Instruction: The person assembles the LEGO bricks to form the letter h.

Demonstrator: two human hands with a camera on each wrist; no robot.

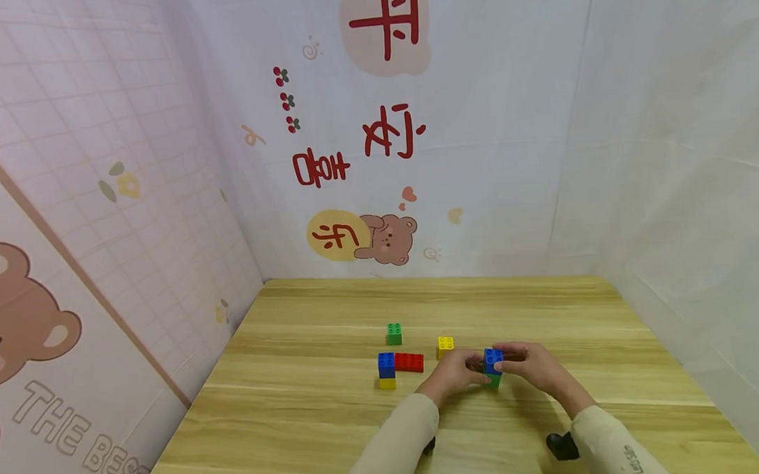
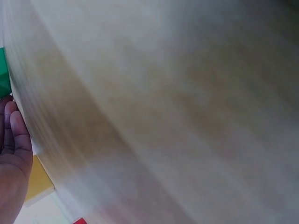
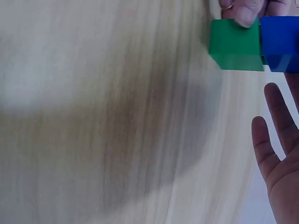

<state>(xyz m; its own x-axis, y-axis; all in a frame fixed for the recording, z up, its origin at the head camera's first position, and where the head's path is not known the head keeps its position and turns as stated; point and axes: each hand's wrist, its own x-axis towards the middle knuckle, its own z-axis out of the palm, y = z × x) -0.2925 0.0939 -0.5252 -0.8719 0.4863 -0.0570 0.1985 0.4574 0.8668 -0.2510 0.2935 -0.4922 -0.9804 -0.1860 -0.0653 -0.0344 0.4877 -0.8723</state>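
Right of the table's middle, in the head view, a blue brick (image 1: 493, 358) stands on a green brick (image 1: 495, 381), with both hands around them. My left hand (image 1: 452, 375) grips the green brick from the left; its thumb lies along the near side. In the right wrist view a left fingertip presses on the green brick (image 3: 236, 44). From the right, my right hand (image 1: 537, 365) pinches the blue brick, its thumb against the side. Its outer fingers extend loosely below the blue brick (image 3: 279, 44). Whether the two bricks are fully joined, I cannot tell.
Left of the hands, another blue brick (image 1: 386, 363) sits on a yellow brick (image 1: 387, 383), beside a long red brick (image 1: 410, 362). A green brick (image 1: 394, 333) lies farther back. A yellow brick (image 1: 445, 344) stands just beyond my left hand. Printed cloth walls (image 1: 490, 156) border the wooden table.
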